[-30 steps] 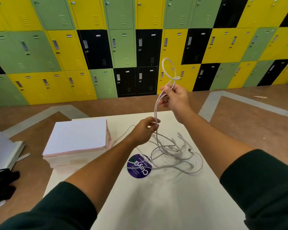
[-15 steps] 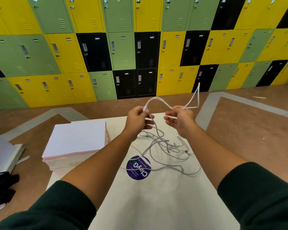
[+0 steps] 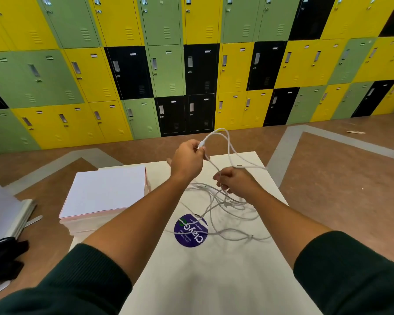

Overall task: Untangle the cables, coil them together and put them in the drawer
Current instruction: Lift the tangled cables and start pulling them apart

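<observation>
1. Head view, left hand (image 3: 188, 159): raised above the far part of the surface (image 3: 214, 280), it is closed in a pinch on a connector end of a white cable (image 3: 225, 142).
2. Head view, cable run: from that pinch the cable arches up and away, then falls to the right and nearer, to the right hand (image 3: 236, 181).
3. Head view, right hand: lower and nearer than the left, it is closed around strands just above the tangle (image 3: 223, 208).
4. Head view, tangle: it lies loose on the surface, directly below and near of the right hand, partly over a round purple sticker (image 3: 191, 230).
5. Judgement: the free end lies up and left of the knot, so the likely draw is along that axis, with the right hand nearer the tangle.
6. No drawer is identifiable; a white stack (image 3: 105, 192) sits at left.
</observation>
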A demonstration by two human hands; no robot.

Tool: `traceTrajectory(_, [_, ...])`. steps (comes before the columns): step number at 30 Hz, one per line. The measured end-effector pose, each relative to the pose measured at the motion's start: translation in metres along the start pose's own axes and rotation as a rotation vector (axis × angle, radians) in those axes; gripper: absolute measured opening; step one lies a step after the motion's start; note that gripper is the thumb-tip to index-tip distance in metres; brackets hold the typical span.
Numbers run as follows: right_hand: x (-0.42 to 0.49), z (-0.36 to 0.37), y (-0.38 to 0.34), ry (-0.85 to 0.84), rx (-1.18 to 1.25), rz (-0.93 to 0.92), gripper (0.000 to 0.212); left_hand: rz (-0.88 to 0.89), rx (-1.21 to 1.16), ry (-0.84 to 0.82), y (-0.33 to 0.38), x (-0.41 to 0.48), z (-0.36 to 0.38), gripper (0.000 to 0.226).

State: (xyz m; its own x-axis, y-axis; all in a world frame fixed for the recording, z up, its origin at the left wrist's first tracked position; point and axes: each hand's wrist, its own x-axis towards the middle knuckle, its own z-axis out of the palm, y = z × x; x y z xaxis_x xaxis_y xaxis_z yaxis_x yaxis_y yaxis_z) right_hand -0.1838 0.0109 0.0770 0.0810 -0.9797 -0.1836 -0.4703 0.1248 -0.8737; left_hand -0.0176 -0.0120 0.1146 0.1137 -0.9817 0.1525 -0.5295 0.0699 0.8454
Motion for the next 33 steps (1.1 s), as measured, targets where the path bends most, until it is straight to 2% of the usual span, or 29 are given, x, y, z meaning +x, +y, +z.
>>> traceTrajectory(3, [0.000,-0.007,-0.013,0.081,0.170,-0.072,0.013,-0.062,-0.183,-0.038,0.002,-0.002,-0.006,0.017])
traceTrajectory(8, [0.008,-0.015,-0.043,0.210,0.357,-0.169,0.015,-0.085,-0.278,-0.106,-0.005,-0.008,-0.005,0.015])
traceTrajectory(14, [0.006,-0.019,-0.064,0.232,0.377,-0.250,0.014,-0.100,-0.442,-0.208,-0.001,-0.020,0.003,0.025])
traceTrajectory(17, [0.006,-0.019,-0.064,0.228,0.367,-0.234,0.014,-0.188,-0.480,-0.240,-0.008,-0.024,0.004,0.030])
traceTrajectory(21, [0.004,-0.019,-0.061,0.225,0.392,-0.185,0.013,-0.217,-0.434,-0.248,-0.015,-0.028,0.009,0.035])
traceTrajectory(27, [0.005,-0.013,-0.052,0.237,0.391,-0.098,0.011,-0.298,-0.517,-0.330,-0.020,-0.034,0.015,0.030])
traceTrajectory(33, [0.005,-0.011,-0.039,0.253,0.420,-0.034,0.010,-0.182,-0.451,-0.309,-0.020,-0.038,0.016,0.024])
